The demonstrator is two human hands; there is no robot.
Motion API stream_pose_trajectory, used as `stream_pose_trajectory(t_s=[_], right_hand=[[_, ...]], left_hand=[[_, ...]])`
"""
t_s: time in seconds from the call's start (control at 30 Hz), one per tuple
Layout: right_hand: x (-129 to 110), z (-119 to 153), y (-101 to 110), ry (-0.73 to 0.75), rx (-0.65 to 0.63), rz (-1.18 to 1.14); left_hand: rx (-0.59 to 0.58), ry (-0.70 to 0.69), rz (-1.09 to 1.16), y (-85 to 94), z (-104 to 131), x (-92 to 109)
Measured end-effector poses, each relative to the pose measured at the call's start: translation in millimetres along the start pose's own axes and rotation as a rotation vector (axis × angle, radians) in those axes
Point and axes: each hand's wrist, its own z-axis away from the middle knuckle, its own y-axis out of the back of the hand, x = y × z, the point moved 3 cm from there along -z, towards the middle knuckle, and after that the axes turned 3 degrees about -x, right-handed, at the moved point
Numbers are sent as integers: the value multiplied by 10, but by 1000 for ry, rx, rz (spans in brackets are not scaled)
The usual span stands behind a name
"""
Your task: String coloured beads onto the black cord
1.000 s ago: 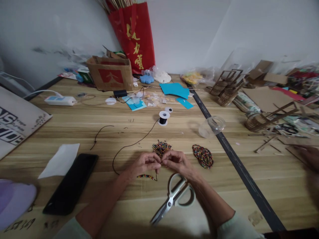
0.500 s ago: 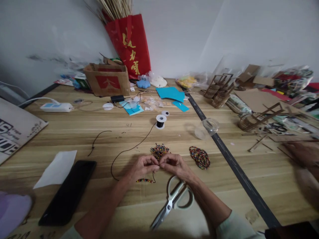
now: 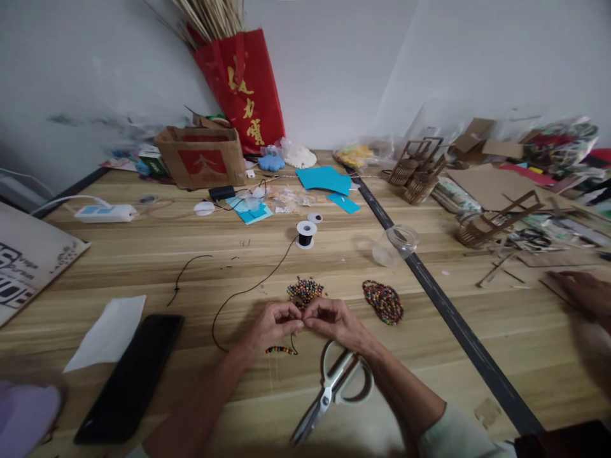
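Observation:
My left hand [image 3: 278, 321] and my right hand [image 3: 334, 321] meet fingertip to fingertip in front of a pile of small colourful beads [image 3: 305, 291]. Both are pinched on the black cord, whose end by the fingertips is too small to make out. Below them hangs a short row of threaded beads [image 3: 279, 350], partly behind my left hand. The cord loops left and back to a white spool [image 3: 306, 235]. A coiled bead string [image 3: 382, 302] lies to the right. Open scissors [image 3: 329, 391] rest below my right hand.
A black phone [image 3: 131, 378] and white paper [image 3: 107, 333] lie at the left. Clear jars [image 3: 396, 245] stand right of the spool, near a dark strip. Small woven baskets [image 3: 494, 222] are farther right. Another person's hand [image 3: 582, 292] rests at the right edge.
The view has shifted slightly. My hands stay pinched together with almost no movement. The other person's hand at the right edge has shifted a little.

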Motion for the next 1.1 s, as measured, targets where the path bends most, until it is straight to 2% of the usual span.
stream_pose_trajectory(t_s=[0.3,0.43,0.57,0.73,0.9,1.1], right_hand=[[1,-17,71,10,60,-39],[10,-8,242,43,266,-91],[-21,-12,463,112,461,-33],[22,-44,635,100,595,-2],[94,-80,653,76,588,214],[20,-56,511,89,299,699]], left_hand=[[45,17,-29,3,29,85],[53,25,-22,16,18,46],[53,15,3,15,10,23],[56,26,28,13,6,17],[61,17,38,26,-2,15],[88,-6,29,29,25,52]])
